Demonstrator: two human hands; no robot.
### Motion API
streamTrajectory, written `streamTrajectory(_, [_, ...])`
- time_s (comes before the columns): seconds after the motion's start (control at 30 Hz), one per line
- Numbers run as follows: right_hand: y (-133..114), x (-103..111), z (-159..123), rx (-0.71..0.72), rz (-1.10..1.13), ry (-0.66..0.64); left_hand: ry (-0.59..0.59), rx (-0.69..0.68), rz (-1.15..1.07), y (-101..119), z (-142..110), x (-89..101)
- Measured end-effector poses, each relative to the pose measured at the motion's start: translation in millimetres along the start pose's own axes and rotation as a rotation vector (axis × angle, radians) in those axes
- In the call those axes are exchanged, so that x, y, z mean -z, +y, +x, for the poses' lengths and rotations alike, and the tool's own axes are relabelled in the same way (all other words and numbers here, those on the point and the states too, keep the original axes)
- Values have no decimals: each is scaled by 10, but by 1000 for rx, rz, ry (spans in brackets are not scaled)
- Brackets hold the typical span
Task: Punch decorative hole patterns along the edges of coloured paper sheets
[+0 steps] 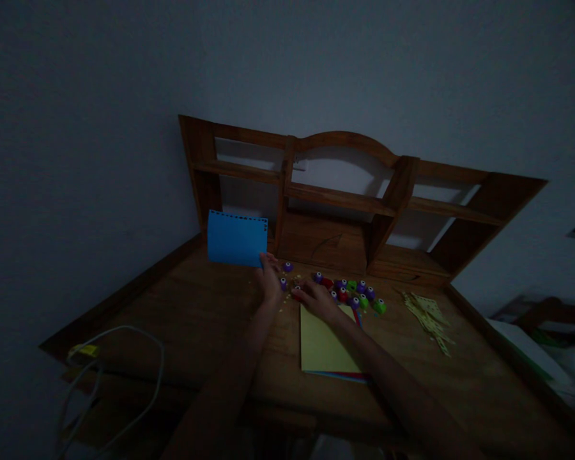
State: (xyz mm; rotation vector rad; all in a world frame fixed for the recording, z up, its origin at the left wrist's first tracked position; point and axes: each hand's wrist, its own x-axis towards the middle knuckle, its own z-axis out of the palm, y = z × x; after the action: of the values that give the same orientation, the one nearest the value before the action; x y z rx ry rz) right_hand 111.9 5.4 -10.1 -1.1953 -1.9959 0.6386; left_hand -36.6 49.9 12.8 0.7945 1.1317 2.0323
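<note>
My left hand point(269, 280) pinches the lower right corner of a blue sheet of paper point(236, 240), held up above the desk. Small punched holes run along the sheet's top edge and down the upper right side. Just beyond the pad of yellow paper, my right hand point(317, 298) has its fingers on a red craft punch point(297, 291). A purple craft punch point(283, 283) stands between the hands, and another purple craft punch point(288, 266) sits behind it. Tiny paper bits lie scattered around them.
Several purple, red and green craft punches point(362, 287) cluster right of my right hand. A stack of coloured paper, yellow on top point(323, 348), lies under my right wrist. Punched yellow strips point(426, 316) lie farther right. A wooden shelf point(335, 195) stands behind; a white cable point(160, 364) loops at left.
</note>
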Motion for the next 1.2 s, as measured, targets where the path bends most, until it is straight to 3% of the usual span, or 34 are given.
streamTrajectory(0.27, [-118, -144, 61, 78, -70, -72, 110, 59, -53, -48, 151, 80])
streamTrajectory(0.47, [-202, -25, 194, 29, -99, 46, 118, 89, 27, -27, 166, 102])
streamTrajectory(0.77, [-201, -99, 557, 8, -294, -74, 140, 94, -48, -102, 209, 130])
streamTrajectory(0.97, [-175, -172, 670, 17, -238, -137, 98, 123, 33, -102, 147, 96])
streamTrajectory(1.07, [-133, -146, 705, -32, -142, -28, 91, 110, 57, -75, 130, 95])
streamTrajectory(1.13, [-100, -51, 723, -99, -15, 113, 93, 108, 77, -51, 125, 111])
streamTrajectory(1.2, [-65, 125, 724, -145, 123, 255, -2, 98, 92, -25, 119, 130])
